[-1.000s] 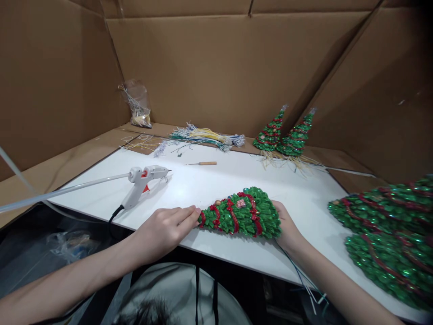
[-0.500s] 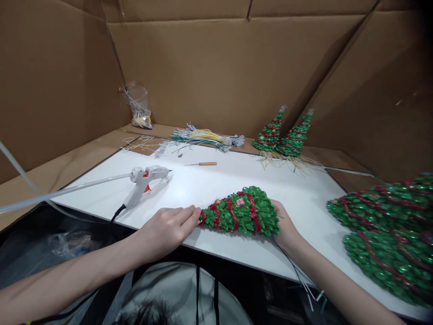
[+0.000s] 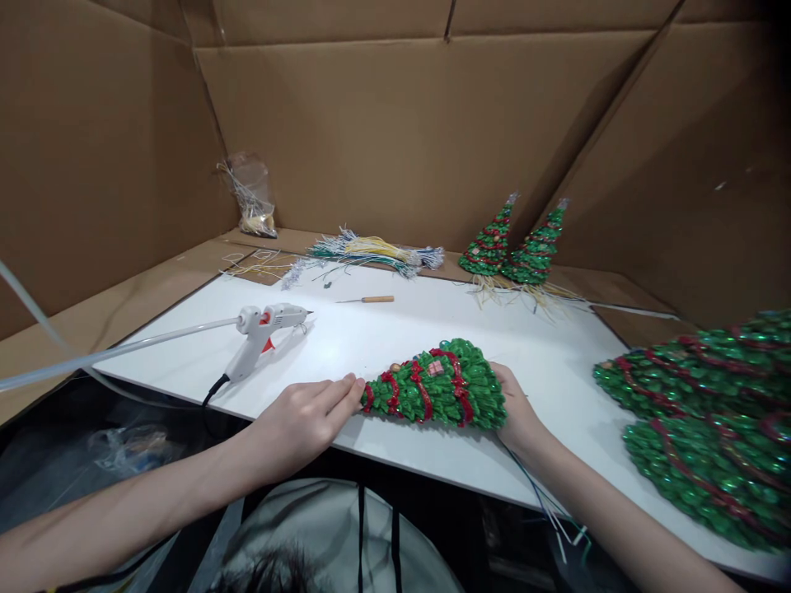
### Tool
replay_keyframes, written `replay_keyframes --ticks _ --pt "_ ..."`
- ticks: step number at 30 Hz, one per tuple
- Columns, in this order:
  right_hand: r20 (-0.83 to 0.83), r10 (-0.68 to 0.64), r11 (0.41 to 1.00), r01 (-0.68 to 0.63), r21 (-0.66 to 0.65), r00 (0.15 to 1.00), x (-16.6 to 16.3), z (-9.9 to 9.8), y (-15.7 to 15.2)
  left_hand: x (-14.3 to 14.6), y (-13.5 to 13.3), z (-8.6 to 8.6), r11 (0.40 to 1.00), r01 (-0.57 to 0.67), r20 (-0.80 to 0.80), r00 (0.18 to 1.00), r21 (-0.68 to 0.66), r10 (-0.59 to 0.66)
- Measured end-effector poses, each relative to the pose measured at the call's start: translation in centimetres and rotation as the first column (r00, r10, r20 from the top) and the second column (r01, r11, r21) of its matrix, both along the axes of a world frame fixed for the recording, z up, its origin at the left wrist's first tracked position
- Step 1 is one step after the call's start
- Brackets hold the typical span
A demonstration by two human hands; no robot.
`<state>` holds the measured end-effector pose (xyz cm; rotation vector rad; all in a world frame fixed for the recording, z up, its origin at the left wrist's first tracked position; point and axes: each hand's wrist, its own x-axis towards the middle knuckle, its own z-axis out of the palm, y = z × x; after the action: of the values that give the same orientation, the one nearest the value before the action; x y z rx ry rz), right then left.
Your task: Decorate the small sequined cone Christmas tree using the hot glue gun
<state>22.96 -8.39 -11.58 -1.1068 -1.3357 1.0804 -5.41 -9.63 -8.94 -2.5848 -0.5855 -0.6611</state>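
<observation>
A green ornamental Christmas tree (image 3: pixel 438 384) with red garlands and a small pink gift lies on its side over the front of the white board, its tip pointing left. My left hand (image 3: pixel 315 420) is closed around the narrow tip. At the wide base my right hand (image 3: pixel 517 412) grips from the right; its fingers are mostly hidden behind the tree. Thin green, blue and white wires (image 3: pixel 549 506) trail from the base under my right wrist, past the board's front edge.
Left on the white board (image 3: pixel 395 329) lies a white glue gun (image 3: pixel 265 333) with a long glue stick. Behind are a wooden-handled awl (image 3: pixel 371 299) and a wire bundle (image 3: pixel 376 249). Two trees (image 3: pixel 535 251) stand at back right; larger trees (image 3: pixel 710 461) lie at right. Cardboard walls (image 3: pixel 371 123) surround everything.
Both hands keep their hold on the tree, which stays in nearly the same place. The whole view has shifted very slightly.
</observation>
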Motion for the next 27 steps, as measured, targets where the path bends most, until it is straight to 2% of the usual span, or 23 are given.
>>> replay_keyframes --ticks 19,27 --pt "-0.002 -0.046 0.999 0.046 -0.001 0.999 0.27 -0.69 0.11 0.59 0.13 0.10 0.984 0.011 -0.061 0.998 0.176 0.000" --pt "-0.039 -0.069 0.998 0.068 -0.018 0.997 -0.01 -0.54 0.00 0.76 -0.13 0.32 0.984 -0.009 -0.085 0.996 0.179 0.025"
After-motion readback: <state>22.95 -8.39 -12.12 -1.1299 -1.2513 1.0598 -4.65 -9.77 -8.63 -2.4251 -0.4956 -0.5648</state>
